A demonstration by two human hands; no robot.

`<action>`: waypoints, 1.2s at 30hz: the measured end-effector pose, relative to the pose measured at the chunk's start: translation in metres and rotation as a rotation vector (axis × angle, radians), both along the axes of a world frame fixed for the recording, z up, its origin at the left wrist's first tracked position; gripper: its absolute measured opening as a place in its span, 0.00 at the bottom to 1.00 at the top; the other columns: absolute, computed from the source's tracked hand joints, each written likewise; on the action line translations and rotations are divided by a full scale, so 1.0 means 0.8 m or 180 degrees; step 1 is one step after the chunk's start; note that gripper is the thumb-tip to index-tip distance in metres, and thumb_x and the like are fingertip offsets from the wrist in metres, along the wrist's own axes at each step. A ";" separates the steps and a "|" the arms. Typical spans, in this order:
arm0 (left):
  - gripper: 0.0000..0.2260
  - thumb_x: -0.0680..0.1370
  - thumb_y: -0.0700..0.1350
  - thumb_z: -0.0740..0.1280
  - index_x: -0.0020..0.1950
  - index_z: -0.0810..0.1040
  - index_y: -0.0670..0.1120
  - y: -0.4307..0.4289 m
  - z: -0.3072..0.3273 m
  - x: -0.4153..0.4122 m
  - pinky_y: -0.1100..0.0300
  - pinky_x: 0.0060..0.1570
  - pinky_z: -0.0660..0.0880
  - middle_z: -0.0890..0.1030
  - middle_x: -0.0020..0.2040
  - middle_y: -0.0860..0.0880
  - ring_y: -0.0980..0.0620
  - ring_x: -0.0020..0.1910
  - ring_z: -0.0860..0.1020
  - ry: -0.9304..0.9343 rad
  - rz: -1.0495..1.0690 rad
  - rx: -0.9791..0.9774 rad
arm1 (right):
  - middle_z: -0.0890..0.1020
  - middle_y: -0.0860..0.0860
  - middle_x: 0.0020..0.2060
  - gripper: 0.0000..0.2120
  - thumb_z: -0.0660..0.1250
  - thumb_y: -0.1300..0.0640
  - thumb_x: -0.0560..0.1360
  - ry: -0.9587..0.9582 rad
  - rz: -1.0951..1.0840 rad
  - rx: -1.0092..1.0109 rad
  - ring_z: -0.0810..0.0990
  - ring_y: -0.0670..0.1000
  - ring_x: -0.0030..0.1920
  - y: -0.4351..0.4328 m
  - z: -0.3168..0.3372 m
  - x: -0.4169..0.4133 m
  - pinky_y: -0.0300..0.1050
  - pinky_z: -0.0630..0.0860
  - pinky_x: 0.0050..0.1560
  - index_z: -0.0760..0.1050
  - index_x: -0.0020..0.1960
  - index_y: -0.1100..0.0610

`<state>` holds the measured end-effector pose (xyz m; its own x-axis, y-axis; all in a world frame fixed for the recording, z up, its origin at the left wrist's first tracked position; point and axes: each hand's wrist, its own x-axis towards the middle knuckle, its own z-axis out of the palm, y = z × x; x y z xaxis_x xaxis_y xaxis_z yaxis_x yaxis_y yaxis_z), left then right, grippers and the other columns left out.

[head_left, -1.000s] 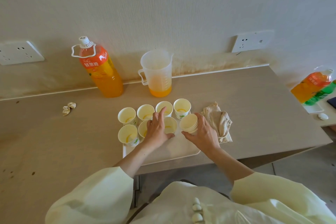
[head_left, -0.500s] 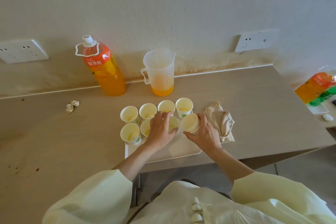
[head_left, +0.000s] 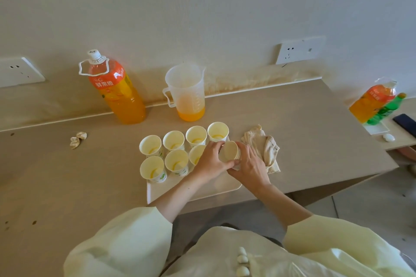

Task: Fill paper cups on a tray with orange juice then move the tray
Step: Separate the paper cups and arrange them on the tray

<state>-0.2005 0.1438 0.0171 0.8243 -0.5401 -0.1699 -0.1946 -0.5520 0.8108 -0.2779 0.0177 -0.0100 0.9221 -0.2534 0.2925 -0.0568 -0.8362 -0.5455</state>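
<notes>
Cup [head_left: 229,151] | held between left hand [head_left: 210,163], right hand [head_left: 251,170] | perhaps stacked; base hidden

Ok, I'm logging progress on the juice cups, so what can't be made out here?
Head view, the only one:
1. Held cups: how many are stacked, hidden by the left hand and right hand.
2. Third near-row cup on the tray: its contents, covered by the left hand.
3. Dark flat object: cut off by the right edge.
</notes>
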 end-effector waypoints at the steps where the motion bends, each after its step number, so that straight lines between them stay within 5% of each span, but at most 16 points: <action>1: 0.31 0.66 0.57 0.77 0.64 0.71 0.48 -0.001 -0.002 0.001 0.61 0.57 0.71 0.71 0.59 0.51 0.53 0.57 0.72 0.0009 0.0022 -0.0028 | 0.80 0.54 0.54 0.34 0.80 0.54 0.62 0.0031 -0.0015 0.0010 0.81 0.57 0.55 0.000 0.001 -0.001 0.46 0.79 0.40 0.68 0.63 0.57; 7: 0.31 0.60 0.61 0.76 0.57 0.73 0.48 -0.003 -0.005 0.004 0.60 0.51 0.74 0.74 0.53 0.51 0.54 0.51 0.75 0.0138 0.0187 -0.0088 | 0.81 0.51 0.49 0.33 0.80 0.49 0.61 -0.0005 -0.0004 -0.0077 0.82 0.54 0.50 -0.003 0.001 -0.002 0.43 0.78 0.37 0.70 0.61 0.56; 12: 0.29 0.57 0.65 0.69 0.51 0.73 0.50 0.000 0.011 0.012 0.65 0.45 0.72 0.77 0.51 0.48 0.54 0.48 0.77 0.0345 0.0743 -0.0455 | 0.80 0.52 0.48 0.36 0.81 0.48 0.60 0.0049 -0.0228 -0.0058 0.81 0.56 0.49 -0.015 -0.003 0.000 0.50 0.81 0.40 0.67 0.61 0.55; 17: 0.33 0.66 0.56 0.77 0.65 0.70 0.45 0.011 0.019 0.040 0.61 0.60 0.66 0.70 0.59 0.49 0.54 0.58 0.69 -0.0353 0.0490 -0.0002 | 0.76 0.56 0.60 0.37 0.77 0.45 0.66 0.0303 -0.0952 0.0326 0.76 0.58 0.57 -0.039 -0.005 -0.008 0.53 0.76 0.48 0.68 0.68 0.59; 21: 0.39 0.66 0.56 0.77 0.70 0.66 0.45 0.002 0.005 0.037 0.55 0.63 0.63 0.70 0.61 0.46 0.47 0.63 0.68 -0.0885 0.0187 0.0569 | 0.75 0.56 0.62 0.37 0.76 0.44 0.67 0.0279 -0.1057 0.0345 0.75 0.58 0.60 -0.038 -0.002 -0.006 0.54 0.76 0.51 0.67 0.69 0.59; 29: 0.49 0.68 0.58 0.74 0.78 0.46 0.49 -0.006 -0.016 0.021 0.52 0.64 0.56 0.64 0.70 0.45 0.46 0.68 0.64 -0.1036 -0.0274 0.1211 | 0.73 0.52 0.63 0.38 0.74 0.39 0.67 0.0407 -0.1005 0.0582 0.75 0.54 0.59 -0.041 -0.007 -0.009 0.55 0.78 0.50 0.63 0.70 0.54; 36: 0.48 0.68 0.56 0.74 0.78 0.47 0.48 -0.009 -0.021 0.019 0.53 0.62 0.56 0.62 0.70 0.44 0.46 0.68 0.66 -0.1117 -0.0267 0.1138 | 0.73 0.49 0.62 0.38 0.74 0.39 0.67 0.0467 -0.0990 0.0710 0.75 0.52 0.58 -0.044 -0.011 -0.011 0.51 0.77 0.49 0.62 0.69 0.51</action>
<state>-0.1849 0.1365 0.0004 0.8211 -0.5655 -0.0768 -0.4769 -0.7539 0.4519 -0.2865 -0.0177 -0.0187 0.8192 -0.5692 0.0698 -0.3791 -0.6289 -0.6788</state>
